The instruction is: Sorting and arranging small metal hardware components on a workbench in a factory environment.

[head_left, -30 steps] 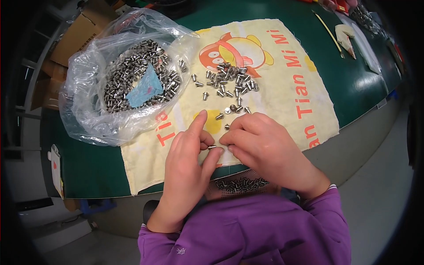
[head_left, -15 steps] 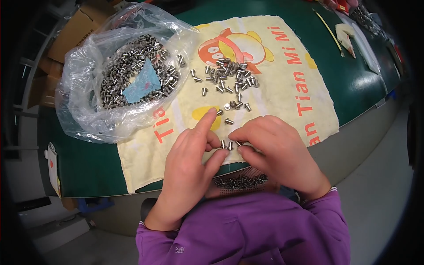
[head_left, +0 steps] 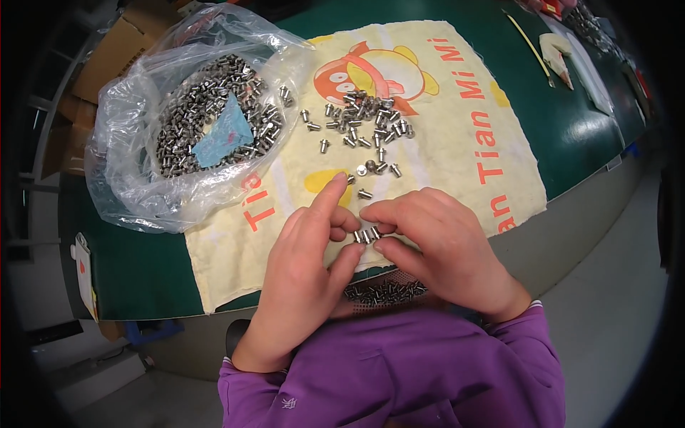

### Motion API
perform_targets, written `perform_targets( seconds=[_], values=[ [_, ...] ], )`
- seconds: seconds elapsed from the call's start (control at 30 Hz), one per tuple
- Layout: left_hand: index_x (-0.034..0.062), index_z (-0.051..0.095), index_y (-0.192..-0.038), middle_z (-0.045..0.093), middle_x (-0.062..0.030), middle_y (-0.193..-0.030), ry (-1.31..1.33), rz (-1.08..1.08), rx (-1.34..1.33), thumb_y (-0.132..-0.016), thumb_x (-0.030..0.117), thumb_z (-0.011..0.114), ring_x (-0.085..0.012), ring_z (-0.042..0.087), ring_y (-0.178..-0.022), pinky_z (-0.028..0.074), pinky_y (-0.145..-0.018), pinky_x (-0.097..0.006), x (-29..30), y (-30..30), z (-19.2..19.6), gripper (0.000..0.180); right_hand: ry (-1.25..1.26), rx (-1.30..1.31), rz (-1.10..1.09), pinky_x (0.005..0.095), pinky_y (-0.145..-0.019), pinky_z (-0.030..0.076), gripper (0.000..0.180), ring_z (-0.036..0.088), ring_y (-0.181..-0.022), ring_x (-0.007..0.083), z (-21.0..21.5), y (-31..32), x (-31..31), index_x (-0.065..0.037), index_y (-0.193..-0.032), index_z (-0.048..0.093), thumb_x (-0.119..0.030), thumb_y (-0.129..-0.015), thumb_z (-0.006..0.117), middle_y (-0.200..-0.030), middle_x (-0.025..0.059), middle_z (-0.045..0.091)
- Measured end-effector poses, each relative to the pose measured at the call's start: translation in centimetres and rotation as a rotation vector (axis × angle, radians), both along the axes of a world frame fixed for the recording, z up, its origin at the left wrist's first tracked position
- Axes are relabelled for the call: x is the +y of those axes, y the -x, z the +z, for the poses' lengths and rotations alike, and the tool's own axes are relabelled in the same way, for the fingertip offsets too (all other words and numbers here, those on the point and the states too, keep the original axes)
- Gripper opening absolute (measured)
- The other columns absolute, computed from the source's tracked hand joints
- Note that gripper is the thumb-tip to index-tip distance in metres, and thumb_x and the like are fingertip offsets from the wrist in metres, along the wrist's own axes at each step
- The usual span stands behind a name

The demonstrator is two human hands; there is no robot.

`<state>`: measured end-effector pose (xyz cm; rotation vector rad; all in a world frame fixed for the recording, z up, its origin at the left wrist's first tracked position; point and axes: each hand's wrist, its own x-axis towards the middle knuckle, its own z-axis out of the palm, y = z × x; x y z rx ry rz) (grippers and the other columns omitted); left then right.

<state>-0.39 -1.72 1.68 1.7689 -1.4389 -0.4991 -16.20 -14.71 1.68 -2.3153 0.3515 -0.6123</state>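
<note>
**Small metal pieces gathered between two hands on a yellow cloth**

Both hands met over the near edge of a yellow cloth (head_left: 457, 143) spread on a green table (head_left: 135, 264). The left hand (head_left: 307, 278) lay palm down with its forefinger stretched out toward the middle of the cloth, and its thumb bent inward. The right hand (head_left: 442, 250) was curled, thumb and forefinger drawn close together. Between the fingertips of both hands sat a short row of small metal pieces (head_left: 365, 235), pinched lightly from either side; I could not tell which hand bore more of the grip.

Just past the fingertips a few stray pieces lay on the cloth, and farther out a loose heap of pieces (head_left: 367, 118) was scattered over the printed cartoon figure. To the left, a clear plastic bag (head_left: 143, 192) lay open on the table and partly on the cloth, holding a large mass of the same silvery pieces (head_left: 193, 118) with a blue slip of paper (head_left: 221, 132) lying among them.

Close to the person's body, under the wrists, a perforated tray (head_left: 399, 278) showed at the table's edge, with a row of the pieces (head_left: 382, 291) standing in it. Purple sleeves (head_left: 399, 371) covered both forearms. Cardboard boxes (head_left: 107, 57) stood beyond the bag.
</note>
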Motion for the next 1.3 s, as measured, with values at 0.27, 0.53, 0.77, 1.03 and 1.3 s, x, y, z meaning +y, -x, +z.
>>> perform_targets(
  seconds=[0.27,0.53,0.77,1.03,1.3],
  values=[
    [0.0019,0.042,-0.148,0.063,-0.0064,-0.096,0.006,0.010,0.025,-0.077,-0.006,0.073,-0.0225,0.059,-0.087,0.051,-0.080,-0.035,0.2,0.1,-0.4,0.078,-0.011,-0.006,0.006,0.0378,-0.074,0.049,0.035,0.063,-0.084,0.0263,-0.1,0.1,-0.1,-0.009,-0.113,0.064,-0.003,-0.079,0.071,-0.088,0.0051,0.064],
    [0.0041,0.045,-0.147,0.065,-0.0050,-0.095,0.021,0.009,0.096,-0.077,-0.002,0.074,-0.0208,0.059,-0.085,0.050,-0.078,-0.034,-0.2,-0.6,-0.8,0.075,0.126,0.001,-0.017,0.0396,-0.075,0.048,0.028,0.059,-0.085,0.0280,0.2,0.1,-0.5,-0.008,-0.106,0.065,-0.006,-0.079,0.071,-0.090,0.0077,0.060],
    [0.0047,0.046,-0.147,0.066,-0.0029,-0.097,0.022,0.058,0.182,-0.075,-0.004,0.074,-0.0132,0.058,-0.084,0.047,-0.075,-0.028,0.2,-0.3,-1.6,0.077,0.130,-0.066,-0.009,0.0400,-0.079,0.047,0.022,0.060,-0.088,0.0291,-1.0,0.7,-0.1,-0.008,-0.100,0.068,-0.015,-0.080,0.074,-0.089,0.0083,0.060],
    [0.0052,0.045,-0.147,0.064,-0.0015,-0.096,0.054,0.051,0.236,-0.076,-0.006,0.074,-0.0098,0.056,-0.084,0.045,-0.076,-0.024,0.3,-0.2,-2.3,0.078,0.184,-0.126,-0.057,0.0407,-0.080,0.048,0.022,0.061,-0.088,0.0302,-2.3,0.5,0.5,-0.008,-0.098,0.068,-0.020,-0.082,0.076,-0.088,0.0080,0.061],
    [0.0022,0.064,-0.110,0.066,-0.0123,-0.100,0.533,0.029,-0.091,-0.086,0.007,0.070,-0.0215,0.061,-0.082,0.050,-0.076,-0.032,6.1,-0.2,-3.3,0.025,0.177,-0.379,-0.177,0.0346,-0.073,0.051,0.018,0.062,-0.080,0.0236,-2.3,6.7,2.1,-0.011,-0.098,0.071,-0.020,-0.084,0.076,-0.082,0.0035,0.062]
  ],
)
